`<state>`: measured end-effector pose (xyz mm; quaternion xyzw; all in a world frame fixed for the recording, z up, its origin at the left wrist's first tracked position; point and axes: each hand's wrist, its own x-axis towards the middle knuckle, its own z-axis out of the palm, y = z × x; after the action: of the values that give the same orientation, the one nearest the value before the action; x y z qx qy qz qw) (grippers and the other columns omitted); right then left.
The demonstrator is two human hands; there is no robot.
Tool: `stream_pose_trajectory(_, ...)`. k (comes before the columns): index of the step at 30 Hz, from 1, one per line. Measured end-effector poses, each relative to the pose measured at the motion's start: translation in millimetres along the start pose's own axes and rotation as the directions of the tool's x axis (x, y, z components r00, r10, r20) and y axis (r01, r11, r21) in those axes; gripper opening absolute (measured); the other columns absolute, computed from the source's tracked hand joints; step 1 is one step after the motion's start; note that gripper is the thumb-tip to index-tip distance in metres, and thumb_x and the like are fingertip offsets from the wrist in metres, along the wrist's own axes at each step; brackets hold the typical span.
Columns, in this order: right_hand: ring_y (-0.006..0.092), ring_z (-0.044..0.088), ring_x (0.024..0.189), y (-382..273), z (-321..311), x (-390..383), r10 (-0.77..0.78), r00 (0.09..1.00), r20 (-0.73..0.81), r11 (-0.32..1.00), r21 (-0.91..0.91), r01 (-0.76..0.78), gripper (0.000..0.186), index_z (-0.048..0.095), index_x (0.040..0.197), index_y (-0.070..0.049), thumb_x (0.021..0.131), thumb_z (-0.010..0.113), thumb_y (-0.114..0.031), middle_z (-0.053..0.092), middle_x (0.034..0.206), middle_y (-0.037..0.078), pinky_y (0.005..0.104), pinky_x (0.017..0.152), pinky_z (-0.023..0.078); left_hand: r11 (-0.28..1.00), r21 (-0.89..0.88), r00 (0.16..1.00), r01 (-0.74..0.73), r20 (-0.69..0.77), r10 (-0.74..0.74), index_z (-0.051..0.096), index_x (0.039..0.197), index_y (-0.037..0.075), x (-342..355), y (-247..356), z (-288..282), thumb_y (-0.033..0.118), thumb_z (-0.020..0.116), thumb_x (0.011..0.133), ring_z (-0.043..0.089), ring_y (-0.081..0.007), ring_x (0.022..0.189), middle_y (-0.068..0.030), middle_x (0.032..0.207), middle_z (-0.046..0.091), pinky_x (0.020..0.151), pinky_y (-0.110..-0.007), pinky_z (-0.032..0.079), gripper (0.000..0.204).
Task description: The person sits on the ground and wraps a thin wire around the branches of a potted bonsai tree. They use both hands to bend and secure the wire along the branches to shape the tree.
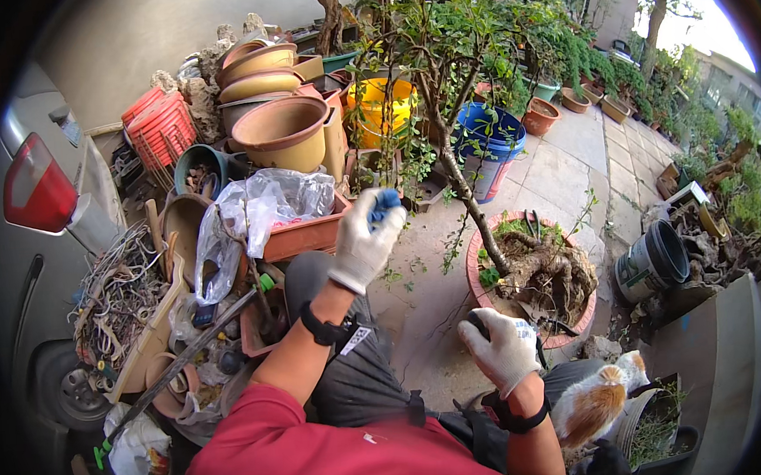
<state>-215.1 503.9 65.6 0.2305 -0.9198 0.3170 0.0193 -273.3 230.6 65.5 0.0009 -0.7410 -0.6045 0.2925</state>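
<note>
My left hand, in a white knit glove, is raised left of the tree, its fingers curled around a bunched blue patch. I cannot tell whether that is a held thing or the glove's coating. My right hand, also gloved, is closed beside the pot's near left side, with a dark rounded end showing at its fingers. What it belongs to is hidden. Right of centre, a tree with a leaning trunk and thick gnarled roots stands in a round pinkish pot. A black-handled tool sits at the pot's far side.
Stacked clay pots, a plastic-covered planter and a yellow bucket crowd the left and back. Behind the trunk stands a blue bucket. A white and orange cat is close to my right arm. A vehicle borders the far left.
</note>
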Motion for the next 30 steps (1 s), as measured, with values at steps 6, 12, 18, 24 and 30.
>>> stream_pose_trajectory(6, 0.0422, 0.066, 0.079, 20, 4, 14, -0.151, 0.947, -0.285, 0.986, 0.024, 0.164, 0.017, 0.067, 0.091, -0.004, 0.089, 0.072, -0.020, 0.067, 0.084, 0.022, 0.0455, 0.069, 0.053, 0.990, 0.030, 0.987, -0.140, -0.071, 0.142, 0.069, 0.119, 0.001, 17, 48, -46, 0.018, 0.065, 0.102, 0.069, -0.0115, 0.080, -0.0069, 0.102, 0.074, 0.068, -0.026, 0.055, 0.025)
stream_pose_trajectory(12, 0.0236, 0.073, 0.076, 52, -24, 7, 0.023, 0.800, -0.599, 1.000, 0.016, -0.017, 0.020, 0.074, 0.107, 0.000, 0.094, 0.070, -0.014, 0.076, 0.091, 0.014, 0.0322, 0.073, 0.055, 0.995, 0.102, 0.903, 0.005, 0.426, -0.049, 0.068, 0.122, 0.000, -38, 17, 2, 0.034, 0.069, 0.099, 0.073, -0.0195, 0.093, -0.0112, 0.108, 0.076, 0.083, -0.031, 0.058, 0.041)
stream_pose_trajectory(18, 0.0162, 0.073, 0.079, 28, -20, 3, 0.147, 0.841, -0.520, 0.978, 0.206, -0.044, 0.019, 0.074, 0.109, 0.001, 0.092, 0.073, -0.005, 0.076, 0.091, 0.015, 0.0286, 0.073, 0.056, 0.952, 0.278, 0.702, 0.131, 0.652, -0.287, 0.066, 0.125, -0.004, -97, -25, 76, 0.030, 0.069, 0.100, 0.070, -0.0173, 0.093, -0.0105, 0.102, 0.073, 0.085, -0.032, 0.057, 0.042)
stream_pose_trajectory(24, 0.0321, 0.069, 0.099, 21, -36, -5, -0.430, 0.720, -0.545, 0.899, -0.328, 0.289, 0.035, 0.073, 0.115, -0.005, 0.081, 0.078, -0.009, 0.074, 0.109, 0.013, 0.0390, 0.089, 0.054, 0.945, 0.004, 0.717, 0.328, 0.650, -0.251, 0.071, 0.114, 0.003, -92, -3, 55, 0.021, 0.059, 0.105, 0.053, -0.0029, 0.063, 0.0007, 0.080, 0.065, 0.055, -0.020, 0.044, 0.024)
stream_pose_trajectory(30, 0.0327, 0.071, 0.085, -14, -45, 21, -0.332, 0.924, -0.192, 0.940, -0.151, 0.306, 0.018, 0.071, 0.103, -0.010, 0.086, 0.074, -0.018, 0.072, 0.092, 0.013, 0.0407, 0.072, 0.054, 0.886, -0.008, 0.665, -0.463, 0.658, 0.353, 0.067, 0.097, 0.002, -63, 35, 43, 0.005, 0.064, 0.086, 0.065, -0.0395, 0.071, -0.0176, 0.084, 0.064, 0.065, -0.043, 0.053, 0.012)
